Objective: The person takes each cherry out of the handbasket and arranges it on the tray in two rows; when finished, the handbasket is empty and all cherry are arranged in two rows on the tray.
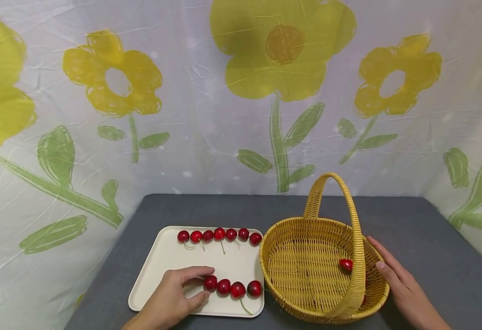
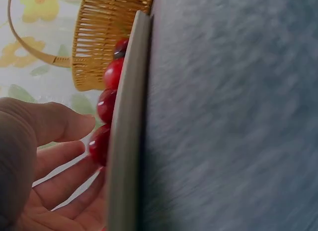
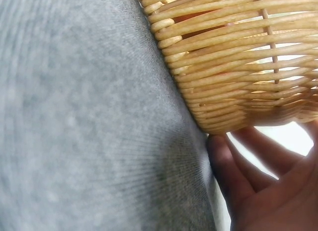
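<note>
My left hand is over the front left of a cream tray. Its thumb and fingers are spread around the leftmost cherry of the front row. In the left wrist view a small gap shows between the thumb and that cherry. Several dark red cherries stand in this row, one with a stem hanging forward. My right hand rests against the right side of a yellow wicker basket, its fingers against the outer wall. Inside the basket lies a red cherry; another is partly hidden behind the handle.
A second row of several cherries, some with stems, lines the tray's back edge. The basket's tall arched handle rises on its right. Under everything is a dark grey cloth-covered table, with a flower-printed curtain behind.
</note>
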Demonstrator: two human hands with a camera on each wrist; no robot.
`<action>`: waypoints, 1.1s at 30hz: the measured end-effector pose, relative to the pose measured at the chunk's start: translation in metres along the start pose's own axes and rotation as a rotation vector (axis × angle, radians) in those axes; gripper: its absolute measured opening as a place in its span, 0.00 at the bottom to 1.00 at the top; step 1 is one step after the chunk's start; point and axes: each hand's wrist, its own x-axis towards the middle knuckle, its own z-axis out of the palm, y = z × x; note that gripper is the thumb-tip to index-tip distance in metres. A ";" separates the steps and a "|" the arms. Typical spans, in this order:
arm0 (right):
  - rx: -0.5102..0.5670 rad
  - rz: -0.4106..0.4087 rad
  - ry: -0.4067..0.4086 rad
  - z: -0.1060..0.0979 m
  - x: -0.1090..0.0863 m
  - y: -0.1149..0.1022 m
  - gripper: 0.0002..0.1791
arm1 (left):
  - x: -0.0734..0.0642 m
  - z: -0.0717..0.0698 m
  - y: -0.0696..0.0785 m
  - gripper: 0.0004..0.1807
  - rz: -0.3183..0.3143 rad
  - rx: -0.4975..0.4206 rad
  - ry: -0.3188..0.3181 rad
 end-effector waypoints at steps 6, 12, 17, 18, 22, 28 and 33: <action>-0.007 -0.016 0.011 0.000 0.000 -0.001 0.31 | 0.001 -0.020 0.015 0.24 0.079 0.046 0.111; -0.029 -0.001 0.024 -0.002 -0.002 0.000 0.31 | 0.025 -0.037 0.050 0.22 0.196 -0.087 0.043; -0.034 -0.015 0.039 -0.004 -0.002 -0.001 0.31 | 0.071 -0.028 0.095 0.22 0.206 -0.187 -0.156; -0.031 -0.019 0.041 -0.004 -0.002 -0.002 0.31 | 0.081 -0.024 0.104 0.22 0.225 -0.175 -0.189; -0.024 -0.021 0.041 -0.002 -0.003 -0.002 0.31 | 0.125 0.002 0.142 0.22 0.317 -0.115 -0.319; -0.009 -0.019 0.035 -0.002 -0.002 -0.007 0.31 | 0.181 0.056 0.186 0.21 0.390 0.076 -0.497; 0.014 -0.045 0.050 -0.003 -0.004 -0.008 0.30 | 0.217 0.101 0.204 0.18 0.434 0.234 -0.601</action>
